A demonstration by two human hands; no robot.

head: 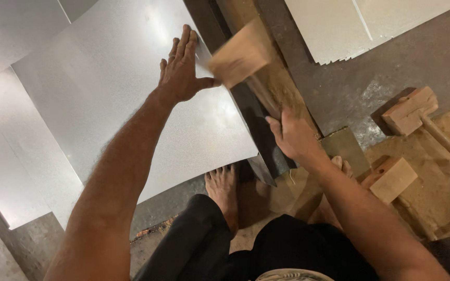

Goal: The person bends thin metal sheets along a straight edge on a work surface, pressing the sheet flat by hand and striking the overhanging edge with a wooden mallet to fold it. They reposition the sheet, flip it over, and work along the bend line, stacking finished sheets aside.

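Wooden mallet (238,60), handle clamped in right hand (292,136), head just right of left hand (180,70), whose fingers lie flat, together, on metal sheet (105,83) edge.

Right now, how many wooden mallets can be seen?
3: one blurred mallet in the right hand, one lying at the right, one near the knee. More may be hidden.

No pkgs, labels, signs or screens in view, just bare sheet metal & wooden tools.
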